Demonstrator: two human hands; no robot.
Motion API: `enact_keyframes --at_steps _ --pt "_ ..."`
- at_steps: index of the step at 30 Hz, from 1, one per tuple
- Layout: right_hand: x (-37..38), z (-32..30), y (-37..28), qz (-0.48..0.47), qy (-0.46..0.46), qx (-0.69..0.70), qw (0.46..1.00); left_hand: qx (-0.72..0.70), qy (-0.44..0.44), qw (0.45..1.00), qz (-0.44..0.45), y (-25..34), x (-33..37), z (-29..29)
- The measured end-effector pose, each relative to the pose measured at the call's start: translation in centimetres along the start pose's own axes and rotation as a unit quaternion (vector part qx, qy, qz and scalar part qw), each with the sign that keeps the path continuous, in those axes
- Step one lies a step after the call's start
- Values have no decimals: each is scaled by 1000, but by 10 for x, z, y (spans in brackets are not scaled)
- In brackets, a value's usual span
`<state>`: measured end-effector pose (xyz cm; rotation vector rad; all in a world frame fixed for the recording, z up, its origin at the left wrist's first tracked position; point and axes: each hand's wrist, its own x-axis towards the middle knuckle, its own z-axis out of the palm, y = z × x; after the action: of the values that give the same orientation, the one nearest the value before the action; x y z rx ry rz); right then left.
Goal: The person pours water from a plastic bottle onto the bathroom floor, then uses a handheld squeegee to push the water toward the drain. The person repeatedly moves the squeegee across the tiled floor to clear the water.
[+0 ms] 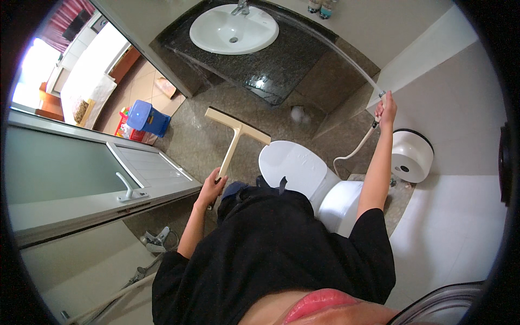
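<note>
My left hand (212, 189) is closed round the handle of a cream squeegee (232, 147), whose wide head points away from me above the wet floor. At the right, my raised right hand (386, 111) grips a hand sprayer (383, 95) on a thin pale hose (355, 154). A jet of water (346, 57) arcs from its nozzle toward the far left, over the dark stone counter (216, 62). Set into that counter is a white oval washbasin (206, 32) with a metal tap (241, 7).
The white toilet (295, 162), lid down, stands just in front of me. A round paper dispenser (411, 156) hangs on the right wall. At left are an open door (70, 173), a blue stool (146, 116) and a red basket (123, 129). A shower mixer (158, 240) sits lower left.
</note>
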<state>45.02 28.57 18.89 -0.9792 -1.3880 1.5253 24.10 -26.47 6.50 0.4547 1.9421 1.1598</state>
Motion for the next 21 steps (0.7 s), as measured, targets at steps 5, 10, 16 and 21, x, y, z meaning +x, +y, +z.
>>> enact_keyframes --at_steps 5,10,16,21 --pt "1 -2 5 -1 6 -14 1000 15 1 1000 1 5 -2 2" --pt "0 3 10 9 2 -24 1000 19 15 1000 -4 -5 -4 4" --pt "1 3 23 20 -14 -7 1000 13 31 999 3 -5 -10 7" --pt "3 12 25 26 -5 -25 999 -24 36 999 -13 -13 -12 8"
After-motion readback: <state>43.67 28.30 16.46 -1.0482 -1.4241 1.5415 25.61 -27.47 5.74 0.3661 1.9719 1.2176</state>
